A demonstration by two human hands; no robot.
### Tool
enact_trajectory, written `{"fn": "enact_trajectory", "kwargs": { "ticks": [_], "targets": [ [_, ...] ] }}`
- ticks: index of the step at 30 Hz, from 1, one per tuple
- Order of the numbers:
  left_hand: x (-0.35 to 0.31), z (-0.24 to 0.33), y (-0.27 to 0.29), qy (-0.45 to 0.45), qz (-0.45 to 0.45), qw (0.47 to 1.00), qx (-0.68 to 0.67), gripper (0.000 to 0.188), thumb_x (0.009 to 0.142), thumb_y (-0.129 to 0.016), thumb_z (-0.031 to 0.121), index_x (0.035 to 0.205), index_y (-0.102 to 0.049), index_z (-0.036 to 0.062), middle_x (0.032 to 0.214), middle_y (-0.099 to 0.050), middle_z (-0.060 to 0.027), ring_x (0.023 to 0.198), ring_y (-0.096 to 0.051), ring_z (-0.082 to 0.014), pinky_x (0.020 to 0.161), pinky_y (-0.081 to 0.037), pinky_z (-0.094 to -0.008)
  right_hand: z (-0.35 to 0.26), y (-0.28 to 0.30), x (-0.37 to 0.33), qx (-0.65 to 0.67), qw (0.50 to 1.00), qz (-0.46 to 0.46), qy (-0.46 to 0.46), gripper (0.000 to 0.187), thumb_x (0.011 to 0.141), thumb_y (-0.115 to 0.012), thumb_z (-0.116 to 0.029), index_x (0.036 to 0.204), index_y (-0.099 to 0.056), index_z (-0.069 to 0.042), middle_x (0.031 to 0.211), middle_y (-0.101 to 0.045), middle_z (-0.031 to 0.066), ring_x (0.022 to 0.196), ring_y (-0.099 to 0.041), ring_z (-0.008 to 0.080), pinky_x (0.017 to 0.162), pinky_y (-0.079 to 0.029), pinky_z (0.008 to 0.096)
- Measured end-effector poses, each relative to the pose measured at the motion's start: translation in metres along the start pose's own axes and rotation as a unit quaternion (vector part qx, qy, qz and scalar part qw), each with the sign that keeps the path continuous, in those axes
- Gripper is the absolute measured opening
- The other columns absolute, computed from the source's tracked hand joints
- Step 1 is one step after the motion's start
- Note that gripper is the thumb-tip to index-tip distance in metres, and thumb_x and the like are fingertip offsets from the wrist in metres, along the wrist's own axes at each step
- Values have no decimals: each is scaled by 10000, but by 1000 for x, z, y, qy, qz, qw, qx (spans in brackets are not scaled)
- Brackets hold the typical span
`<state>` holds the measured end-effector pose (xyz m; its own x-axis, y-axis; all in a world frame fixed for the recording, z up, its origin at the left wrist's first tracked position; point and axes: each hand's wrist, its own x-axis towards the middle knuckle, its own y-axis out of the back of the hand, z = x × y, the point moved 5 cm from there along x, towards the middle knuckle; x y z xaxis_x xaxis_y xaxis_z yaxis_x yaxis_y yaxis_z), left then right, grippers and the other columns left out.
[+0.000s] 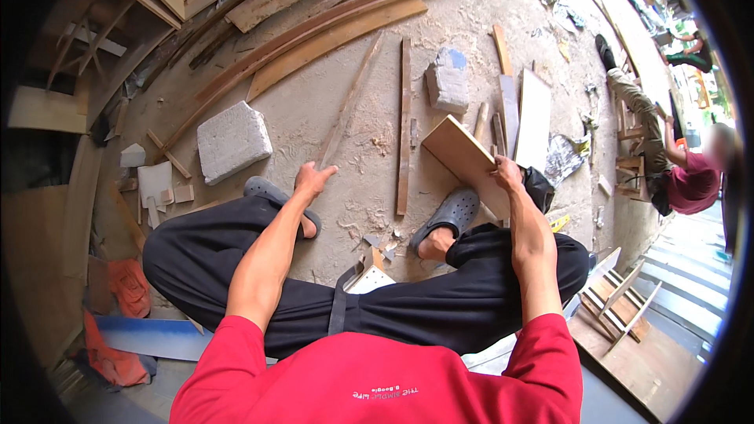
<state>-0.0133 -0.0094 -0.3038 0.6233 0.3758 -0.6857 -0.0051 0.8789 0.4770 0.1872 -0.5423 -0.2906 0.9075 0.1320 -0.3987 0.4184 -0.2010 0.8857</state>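
My left hand (pixel 312 180) is closed at the near end of a long, thin wooden strip (pixel 351 102), which slants away from me over the dusty floor. My right hand (pixel 509 175) grips the right edge of a flat wooden board (pixel 463 155), tilted up above my right shoe. That board has a pale edge and a brown face; its lower part is partly hidden. Between my hands a narrow dark wooden batten (pixel 404 126) lies on the floor. Just right of the board sits a black item (pixel 539 190), partly covered by my hand.
Two white blocks (pixel 232 143) (pixel 448 81) stand on the floor. Long planks (pixel 338 39) lie at the far left, and a white board (pixel 534 119) at the right. Wood offcuts (pixel 377 245) lie between my feet. Another person (pixel 691 180) sits at the far right.
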Motion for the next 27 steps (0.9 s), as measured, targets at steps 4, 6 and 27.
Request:
{"fn": "enact_trajectory", "kwargs": {
  "ticks": [4,6,27],
  "targets": [
    [6,-22,-9,-65,112,991,31,820,737,-779,436,1270,-519,-129,1069,-668,-239,940,-670,-296,806,-520,-361,-62,26,-1,-59,993,25,103,259,768,-700,-134,985,-570,-78,991,-621,182,972,-612,389,797,-496,473],
    [-12,-4,-9,-52,74,996,3,883,729,-779,458,1315,-476,-129,1237,-578,-284,1141,-580,-334,952,-455,-369,-81,49,-12,-67,990,52,114,240,792,-678,-138,997,-564,-84,993,-601,176,954,-605,389,784,-492,469],
    [-40,-27,-13,-67,25,996,50,697,741,-726,453,1232,-561,-14,1124,-654,-246,1035,-644,-369,886,-494,-438,-305,174,-97,-229,912,7,340,245,857,-622,-188,1098,-615,-145,835,-685,166,794,-673,363,652,-513,488]
  ]
}}
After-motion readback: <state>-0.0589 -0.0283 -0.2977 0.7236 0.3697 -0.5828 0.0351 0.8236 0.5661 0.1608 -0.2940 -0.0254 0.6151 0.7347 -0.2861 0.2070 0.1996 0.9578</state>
